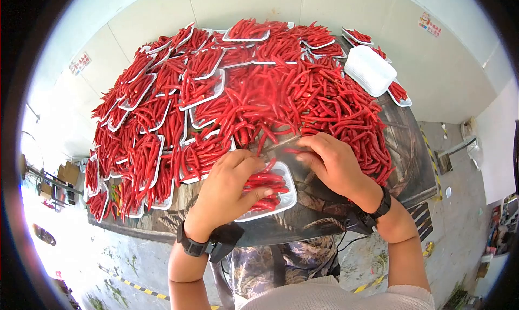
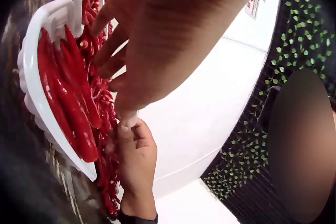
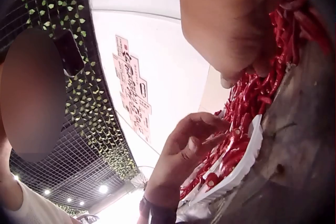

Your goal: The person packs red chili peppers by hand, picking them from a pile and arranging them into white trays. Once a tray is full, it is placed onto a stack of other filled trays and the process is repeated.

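My left hand (image 1: 230, 188) lies over the left side of a white tray (image 1: 292, 196) at the table's front, fingers spread and slightly bent, thumb over the red peppers (image 1: 274, 184) in it. In the left wrist view these peppers (image 2: 68, 98) lie lengthwise in the tray (image 2: 38, 85). To the right and slightly behind the tray, my right hand (image 1: 338, 167) pinches a red pepper (image 1: 292, 150) between thumb and fingers. The right wrist view shows my left hand (image 3: 181, 155) beside the tray's peppers; there the right hand's (image 3: 236, 29) fingertips are partly hidden.
A large loose pepper heap (image 1: 346, 110) covers the table's back and right. Filled trays (image 1: 203, 96) are piled on the left and back. Stacked white trays (image 1: 370, 69) stand at the back right. Rope (image 1: 324, 222) lies along the table's front edge.
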`<state>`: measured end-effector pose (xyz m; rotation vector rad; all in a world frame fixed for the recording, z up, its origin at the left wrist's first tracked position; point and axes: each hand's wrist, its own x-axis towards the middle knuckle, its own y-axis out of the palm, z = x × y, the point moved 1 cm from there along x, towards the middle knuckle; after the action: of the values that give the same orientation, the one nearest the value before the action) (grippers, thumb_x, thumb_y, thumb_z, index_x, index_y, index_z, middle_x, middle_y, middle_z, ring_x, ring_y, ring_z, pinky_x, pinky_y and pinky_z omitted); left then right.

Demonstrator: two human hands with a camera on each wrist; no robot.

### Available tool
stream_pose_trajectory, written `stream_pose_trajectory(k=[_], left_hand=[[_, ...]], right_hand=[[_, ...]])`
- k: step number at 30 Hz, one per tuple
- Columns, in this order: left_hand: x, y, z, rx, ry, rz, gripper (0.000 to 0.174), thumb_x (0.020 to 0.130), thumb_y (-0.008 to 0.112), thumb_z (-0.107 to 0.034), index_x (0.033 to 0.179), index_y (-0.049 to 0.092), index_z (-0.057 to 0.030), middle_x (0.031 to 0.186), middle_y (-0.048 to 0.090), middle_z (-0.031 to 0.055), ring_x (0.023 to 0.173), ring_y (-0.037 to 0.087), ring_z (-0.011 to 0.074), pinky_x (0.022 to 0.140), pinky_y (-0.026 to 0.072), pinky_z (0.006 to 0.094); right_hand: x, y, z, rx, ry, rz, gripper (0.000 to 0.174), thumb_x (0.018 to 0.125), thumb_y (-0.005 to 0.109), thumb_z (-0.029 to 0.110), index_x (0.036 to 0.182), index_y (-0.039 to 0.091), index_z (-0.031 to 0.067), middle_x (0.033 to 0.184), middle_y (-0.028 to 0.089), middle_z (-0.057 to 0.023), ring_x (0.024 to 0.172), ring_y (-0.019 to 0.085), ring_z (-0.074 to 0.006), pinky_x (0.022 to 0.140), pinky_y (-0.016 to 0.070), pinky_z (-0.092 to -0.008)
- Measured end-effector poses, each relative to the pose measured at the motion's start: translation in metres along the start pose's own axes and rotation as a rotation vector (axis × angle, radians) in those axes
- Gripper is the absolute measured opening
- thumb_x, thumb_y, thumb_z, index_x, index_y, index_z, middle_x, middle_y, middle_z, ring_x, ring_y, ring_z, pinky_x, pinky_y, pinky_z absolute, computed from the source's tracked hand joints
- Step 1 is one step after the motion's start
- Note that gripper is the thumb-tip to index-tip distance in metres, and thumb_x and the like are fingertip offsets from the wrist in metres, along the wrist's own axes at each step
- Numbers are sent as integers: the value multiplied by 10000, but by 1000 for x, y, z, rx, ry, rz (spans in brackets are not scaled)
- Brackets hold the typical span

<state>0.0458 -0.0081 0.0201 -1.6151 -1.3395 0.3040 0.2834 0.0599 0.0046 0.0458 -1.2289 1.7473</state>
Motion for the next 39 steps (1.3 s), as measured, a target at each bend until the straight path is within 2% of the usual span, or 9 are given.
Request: stream_pose_trajectory(k=[6,12,18,22,26,28,32,36,39], left_hand=[[0,2,-5,-97,121,-104,431,818,756,-205,1177,606,-19,1135,609,188,1041,594,383,891,486,434],[4,11,-15,-208,110,20,409,806,753,-158,1165,616,-17,909,663,162,851,632,365,774,499,428],[1,14,-5,-169,98,43,324,825,720,-110,1126,633,-27,870,669,141,806,642,347,724,511,399],[-1,12,-8,-181,-9,-44,220,882,664,-77,1085,603,-18,871,661,164,822,647,362,727,513,421],[-3,13,-8,-321,-172,-40,159,917,625,-57,1062,572,-17,890,654,187,831,644,381,720,512,437],[-2,14,-8,-283,-109,-91,168,914,627,-58,1067,573,-14,906,648,189,836,639,386,722,510,436],[0,14,-6,-148,21,-121,185,905,636,-68,1071,585,-2,943,623,197,850,615,403,735,504,429],[0,12,-7,-139,-42,-52,183,899,643,-75,1060,601,2,951,615,186,866,606,398,769,499,427],[2,16,-6,-151,73,-248,161,912,628,-89,1047,611,-2,1008,631,169,910,614,381,830,494,432]], right_hand=[[-2,12,14,279,-231,69,162,798,725,62,912,609,57,877,605,-103,840,614,-325,712,489,-429],[-16,30,27,448,-276,70,229,791,724,46,971,583,62,887,603,-101,826,616,-329,711,489,-423],[-2,9,23,85,-270,-58,261,772,754,91,976,590,84,942,607,-81,898,607,-304,770,471,-419],[8,-39,-12,-439,26,-292,187,774,756,134,920,646,99,972,618,-76,935,584,-308,814,450,-438],[-1,-68,-43,-642,205,-201,112,793,738,136,872,670,95,918,637,-70,939,586,-300,806,445,-448],[-2,-67,-50,-634,286,-107,91,800,731,130,855,671,89,892,641,-67,940,587,-298,802,445,-452],[-2,-65,-49,-620,165,-157,73,809,718,104,842,657,79,877,648,-67,908,593,-302,771,455,-449],[5,-58,-40,-519,137,-192,132,821,710,73,933,641,67,927,650,-102,879,616,-329,783,486,-447],[10,-41,-10,-244,-84,-149,150,806,705,43,937,636,61,939,642,-106,887,622,-331,778,500,-437]])
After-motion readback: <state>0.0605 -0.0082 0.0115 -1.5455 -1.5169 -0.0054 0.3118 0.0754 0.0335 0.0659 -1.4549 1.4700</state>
